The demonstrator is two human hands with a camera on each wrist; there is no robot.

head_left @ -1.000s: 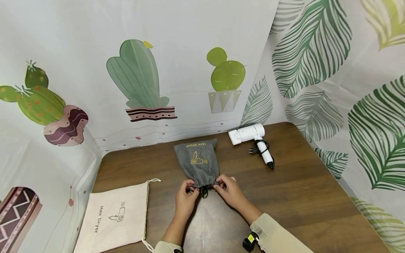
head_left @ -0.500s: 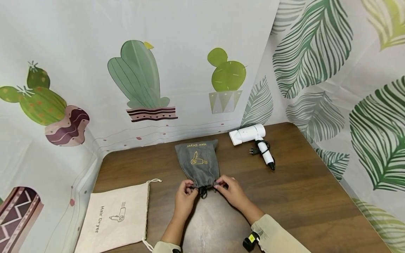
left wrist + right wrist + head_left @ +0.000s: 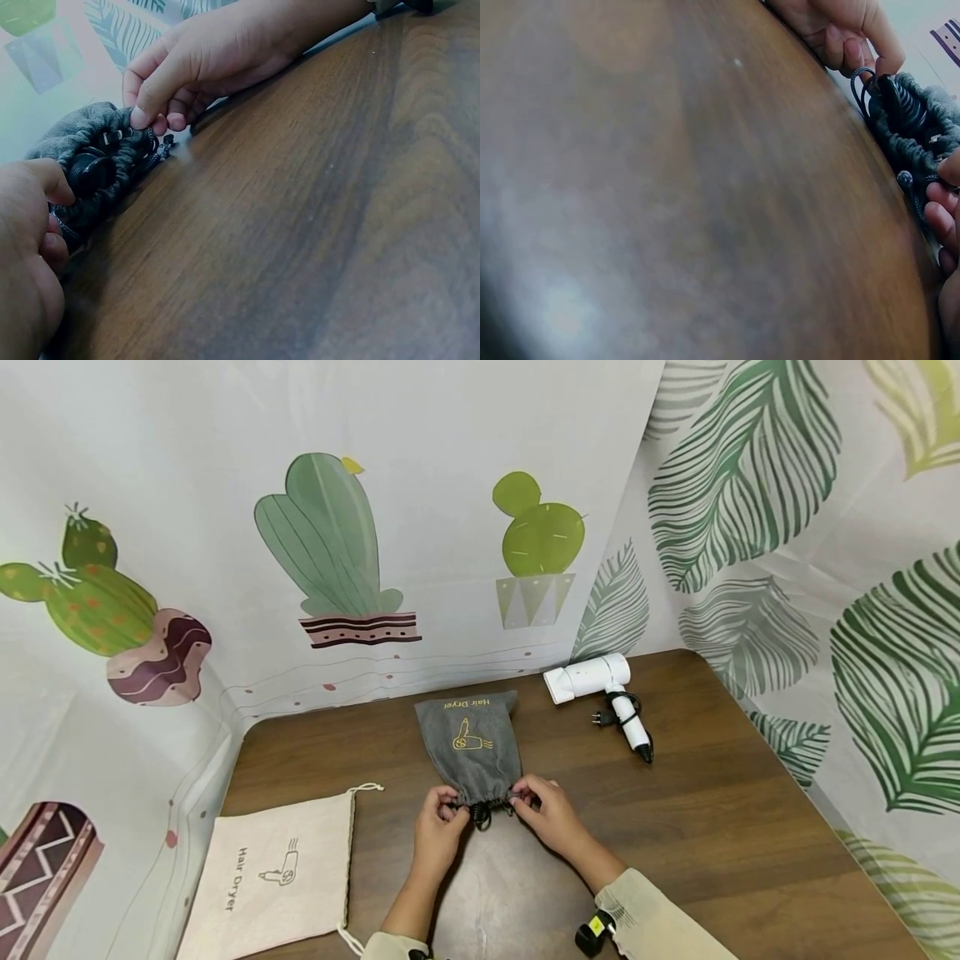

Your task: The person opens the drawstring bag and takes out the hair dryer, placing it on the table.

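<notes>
A grey drawstring bag, printed "Hair Dryer" in yellow, lies on the table with its gathered mouth toward the person. My left hand pinches the left edge of that mouth, and my right hand pinches the right edge. Inside the partly gathered opening, the left wrist view shows a black ribbed cord end and metal plug prongs. A dark drawstring loops out beside the left fingers in the right wrist view. The rest of the bag's contents is hidden by the cloth.
A white hair dryer with its black cord wrapped round the handle lies at the back right. To the left lies a flat cream drawstring bag, also printed "Hair Dryer". Printed curtains hang behind the wooden table.
Both hands keep their hold on the bag's mouth and have barely moved. The black cord end at the opening has shifted slightly to the left.
</notes>
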